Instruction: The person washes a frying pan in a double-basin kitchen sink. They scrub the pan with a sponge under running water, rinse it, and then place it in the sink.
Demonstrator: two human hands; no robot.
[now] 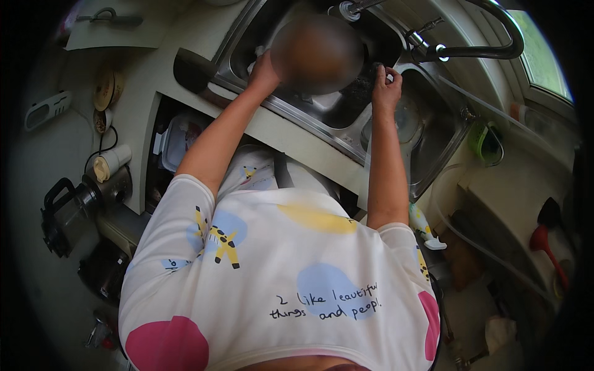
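Note:
My left hand [266, 73] is over the near left part of the steel sink's left basin [327, 109], at the edge of a blurred, round, dark and orange-brown patch [317, 53]. Its fingers are partly hidden there, so its hold cannot be told. A whitish thing [253, 60] shows beside it. To the right of the patch, my right hand [388, 86] is raised over the divide between the basins, fingers bent near a small dark thing [377, 67]; whether it grips this is unclear. Below that hand, a clear round vessel or lid [404, 119] lies in the right basin [434, 134].
A curved faucet [492, 52] reaches over the sink's far right side. On the left are a knife [111, 19], a cream cup [111, 162] and a blender jug [69, 218]. A spray bottle [422, 227] and a red ladle [547, 250] are at right.

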